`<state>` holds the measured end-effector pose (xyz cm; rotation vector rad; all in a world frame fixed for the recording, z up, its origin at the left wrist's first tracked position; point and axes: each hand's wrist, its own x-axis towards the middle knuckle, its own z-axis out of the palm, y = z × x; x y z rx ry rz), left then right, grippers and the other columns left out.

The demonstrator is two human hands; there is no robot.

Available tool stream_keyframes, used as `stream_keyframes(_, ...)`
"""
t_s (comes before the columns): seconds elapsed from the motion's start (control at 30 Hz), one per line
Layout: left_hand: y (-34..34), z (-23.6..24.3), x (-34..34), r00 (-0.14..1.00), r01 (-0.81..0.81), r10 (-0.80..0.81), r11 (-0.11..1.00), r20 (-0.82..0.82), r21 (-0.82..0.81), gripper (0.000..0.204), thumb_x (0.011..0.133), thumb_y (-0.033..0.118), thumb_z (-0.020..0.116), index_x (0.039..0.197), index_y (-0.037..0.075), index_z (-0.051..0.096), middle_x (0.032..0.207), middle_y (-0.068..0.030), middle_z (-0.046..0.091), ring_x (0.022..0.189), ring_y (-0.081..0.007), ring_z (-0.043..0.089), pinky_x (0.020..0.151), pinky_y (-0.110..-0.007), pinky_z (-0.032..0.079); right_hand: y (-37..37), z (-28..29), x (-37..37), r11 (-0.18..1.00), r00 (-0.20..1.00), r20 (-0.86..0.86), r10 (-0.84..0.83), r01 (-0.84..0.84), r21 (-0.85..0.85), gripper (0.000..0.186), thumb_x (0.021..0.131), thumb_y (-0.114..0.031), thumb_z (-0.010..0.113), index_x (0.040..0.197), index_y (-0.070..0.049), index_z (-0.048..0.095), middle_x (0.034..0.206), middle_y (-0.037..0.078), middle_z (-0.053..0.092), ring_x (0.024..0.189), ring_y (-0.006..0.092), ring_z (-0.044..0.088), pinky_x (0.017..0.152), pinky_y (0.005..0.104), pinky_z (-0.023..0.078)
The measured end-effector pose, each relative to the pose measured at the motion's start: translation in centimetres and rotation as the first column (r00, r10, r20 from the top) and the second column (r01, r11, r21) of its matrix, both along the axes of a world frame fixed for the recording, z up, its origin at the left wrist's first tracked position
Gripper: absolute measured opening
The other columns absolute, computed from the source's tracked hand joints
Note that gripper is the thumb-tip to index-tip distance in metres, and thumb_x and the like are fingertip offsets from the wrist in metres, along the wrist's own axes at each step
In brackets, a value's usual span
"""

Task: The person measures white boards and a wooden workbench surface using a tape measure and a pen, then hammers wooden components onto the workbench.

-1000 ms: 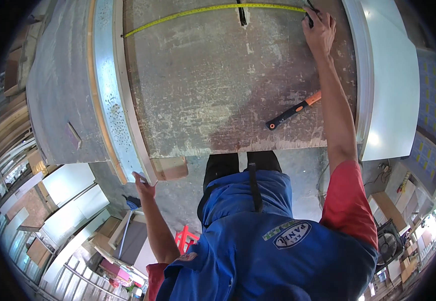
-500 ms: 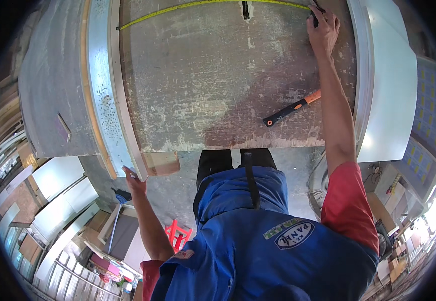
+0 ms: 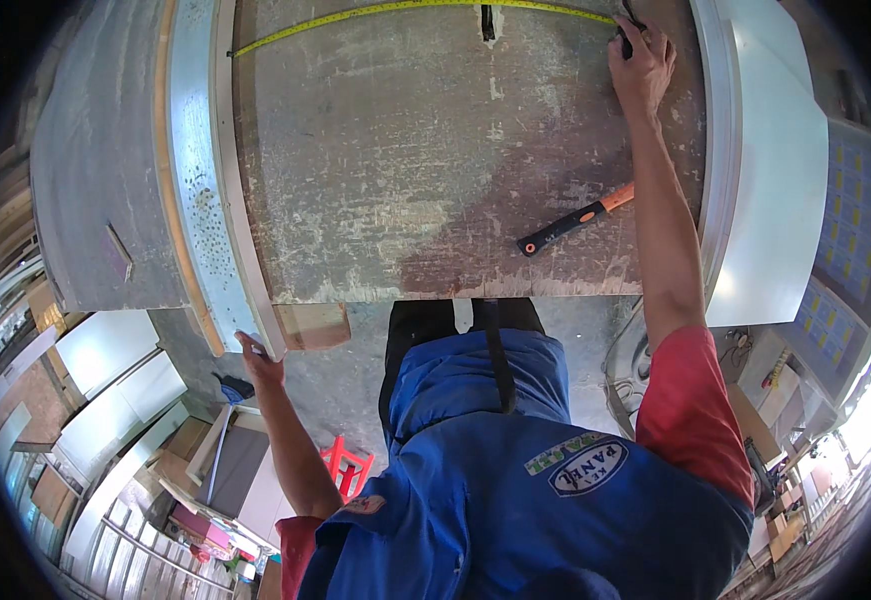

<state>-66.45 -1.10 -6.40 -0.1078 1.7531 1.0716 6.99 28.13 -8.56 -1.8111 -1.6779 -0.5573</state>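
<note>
My right hand point(image 3: 642, 75), at the far right of the worktable point(image 3: 385, 200), is closed around the dark case of a tape measure point(image 3: 626, 38). Its yellow blade point(image 3: 405, 7) stretches leftward across the tabletop to the edge of a long pale panel point(image 3: 200, 190). My left hand point(image 3: 260, 360) grips the near end of that panel, which sticks out past the table's front edge. The panel's surface carries many small dark dots. A hammer-like tool with a black and orange handle point(image 3: 565, 228) lies beside my right forearm, which hides its other end.
White panels point(image 3: 775, 190) line the table's right side. A dark slot point(image 3: 488, 22) cuts the tabletop at the far middle. A small wood piece point(image 3: 119, 252) lies at far left. On the floor stand a red stool point(image 3: 347, 468) and stacked boards point(image 3: 110, 355).
The whole view has shifted slightly to the left. Both hands keep their places on the tape measure and the panel, and the blade stays stretched out.
</note>
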Motion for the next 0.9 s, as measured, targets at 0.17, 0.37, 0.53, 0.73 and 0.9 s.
stream_keyframes(0.17, -0.6, -0.5, -0.5, 0.999, -0.004, 0.003, 1.000, 0.038, 0.027, 0.082, 0.090, 0.065, 0.050, 0.154, 0.025, 0.018, 0.153, -0.0086, 0.028, 0.131, -0.0301, 0.041, 0.100, -0.049, 0.041, -0.3, 0.0, -0.2, 1.000, 0.999, -0.032, 0.000, 0.000, -0.001, 0.036, 0.079, -0.020, 0.068, 0.115, -0.027, 0.068, 0.121, 0.008, 0.056, 0.107, 0.0333, 0.054, 0.095, 0.0467, 0.045)
stream_keyframes(0.37, 0.1, -0.5, 0.1, 0.999, -0.021, 0.021, 1.000, 0.036, -0.008, 0.083, 0.089, 0.065, 0.052, 0.153, 0.022, 0.021, 0.150, -0.0122, 0.033, 0.124, -0.0328, 0.048, 0.094, -0.050, 0.045, -0.4, 0.1, -0.2, 1.000, 1.000, -0.009, -0.026, 0.026, -0.004, 0.039, 0.078, -0.018, 0.069, 0.115, -0.028, 0.068, 0.122, 0.008, 0.056, 0.108, 0.0323, 0.054, 0.094, 0.0464, 0.045)
stream_keyframes(0.53, 0.2, -1.7, -1.4, 0.997, -0.054, 0.054, 0.999, -0.052, -0.002, 0.084, 0.089, 0.069, 0.048, 0.149, 0.013, 0.027, 0.146, -0.0151, 0.040, 0.130, -0.0388, 0.043, 0.099, -0.064, 0.037, 0.5, 0.4, 0.4, 1.000, 0.998, -0.054, -0.014, 0.013, -0.023, 0.040, 0.075, -0.018, 0.070, 0.114, -0.027, 0.068, 0.119, 0.007, 0.057, 0.109, 0.0331, 0.053, 0.094, 0.0462, 0.045)
stream_keyframes(0.73, -0.4, -2.8, -1.8, 1.000, -0.031, 0.031, 0.998, 0.002, 0.050, 0.071, 0.092, 0.059, 0.053, 0.141, 0.009, 0.040, 0.137, -0.0083, 0.050, 0.123, -0.0281, 0.050, 0.097, -0.052, 0.046, -1.7, 2.3, -0.8, 0.994, 0.999, -0.042, 0.010, -0.014, -0.108, 0.040, 0.079, -0.016, 0.067, 0.119, -0.020, 0.065, 0.115, 0.009, 0.061, 0.110, 0.0302, 0.054, 0.102, 0.0464, 0.038)
stream_keyframes(0.9, 0.9, -0.2, 2.0, 0.977, 0.061, -0.057, 0.998, -0.206, 0.011, 0.085, 0.089, 0.055, 0.061, 0.149, 0.006, 0.026, 0.148, -0.0167, 0.037, 0.133, -0.0315, 0.040, 0.110, -0.054, 0.029, -10.1, 7.2, -4.2, 0.976, 0.995, -0.085, 0.049, -0.066, -0.207, 0.047, 0.085, -0.015, 0.066, 0.131, -0.018, 0.058, 0.123, 0.011, 0.059, 0.119, 0.0321, 0.051, 0.103, 0.0454, 0.037)
